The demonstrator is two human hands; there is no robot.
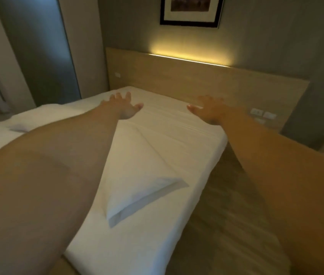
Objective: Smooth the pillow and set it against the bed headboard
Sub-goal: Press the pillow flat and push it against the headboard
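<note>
A bed with a white sheet (pixel 177 139) is seen from above, from a head-worn camera. Two bare arms are stretched toward the wooden headboard (pixel 177 76). The left hand (pixel 124 108) and the right hand (pixel 208 112) are both spread flat with fingers wide – nothing is held in either. They are placed over the head end of the mattress, just short of the headboard.

The pillow (pixel 137 175) is not at the hands; it is found lower on the bed, back toward the person, beneath and between the forearms. Its long axis is laid roughly along the bed, its far end pointing toward the headboard. The left forearm is nearer and crosses over its left edge. The pillow is white, rather flat, with a diagonal crease across its top and a corner flap jutting at the near end – so smoothing appears unfinished, and it is well apart from the headboard.
</note>
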